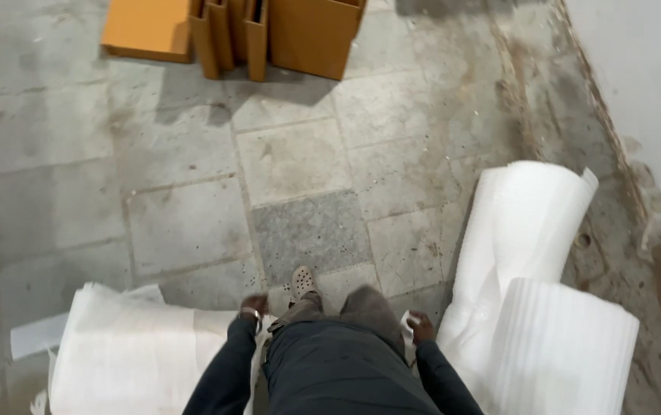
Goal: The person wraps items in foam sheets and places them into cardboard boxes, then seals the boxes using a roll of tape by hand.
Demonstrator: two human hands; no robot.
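Observation:
I stand on a stone-tiled floor, my dark trousers and one light shoe showing below me. My left hand, with a bracelet at the wrist, hangs at my side right by the top edge of a stack of white foam sheets; its fingers are too small and dark to read. My right hand is curled around a small white piece, close to two upright rolls of white foam.
Orange cardboard boxes and flat folded ones lie at the far side of the floor. A white wall runs along the right, with rough dirty ground at its foot. Grey tiles stretch ahead of my feet.

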